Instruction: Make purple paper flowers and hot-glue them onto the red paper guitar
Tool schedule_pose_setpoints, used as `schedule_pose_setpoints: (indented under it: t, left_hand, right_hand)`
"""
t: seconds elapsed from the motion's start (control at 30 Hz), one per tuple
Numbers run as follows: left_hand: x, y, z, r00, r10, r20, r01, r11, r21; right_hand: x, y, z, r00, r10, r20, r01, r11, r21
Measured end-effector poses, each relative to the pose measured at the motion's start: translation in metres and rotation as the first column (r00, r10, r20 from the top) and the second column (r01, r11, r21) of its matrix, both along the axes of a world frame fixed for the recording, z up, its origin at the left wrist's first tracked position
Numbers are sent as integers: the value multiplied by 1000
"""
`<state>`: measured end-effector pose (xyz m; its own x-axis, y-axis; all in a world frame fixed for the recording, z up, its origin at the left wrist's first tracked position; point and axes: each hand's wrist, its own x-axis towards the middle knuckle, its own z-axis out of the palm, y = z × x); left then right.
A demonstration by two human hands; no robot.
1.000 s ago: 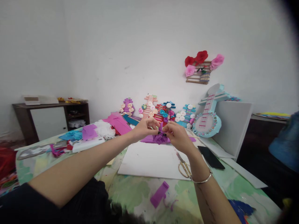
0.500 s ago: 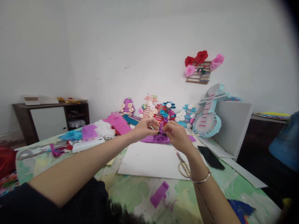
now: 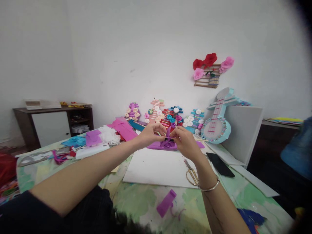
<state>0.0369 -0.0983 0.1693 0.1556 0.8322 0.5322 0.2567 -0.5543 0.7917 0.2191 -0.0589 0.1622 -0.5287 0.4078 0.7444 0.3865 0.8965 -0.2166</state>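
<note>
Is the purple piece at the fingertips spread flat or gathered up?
Gathered up: the purple piece shows bunched, overlapping folds where the left hand and right hand pinch it.

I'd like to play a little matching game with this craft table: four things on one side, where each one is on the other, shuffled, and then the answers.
Things
1. Gold-handled scissors
2. Purple paper bunch
3. Black flat slab
4. Red and pink flowers

Places
A. Up on the wall
B. Between the fingertips of the left hand and the right hand
C. On the large white board, near its right end
D. Lying flat, to the right of the scissors

Pairs
1-C, 2-B, 3-D, 4-A
</note>
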Motion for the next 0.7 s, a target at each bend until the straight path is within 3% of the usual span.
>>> schedule_pose_setpoints:
  t: [0.7]
  left_hand:
    - [-1,0,0,1000,-4,-31,6,999,35]
  right_hand:
    - [-1,-1,-2,1000,-11,7,11,1000,12]
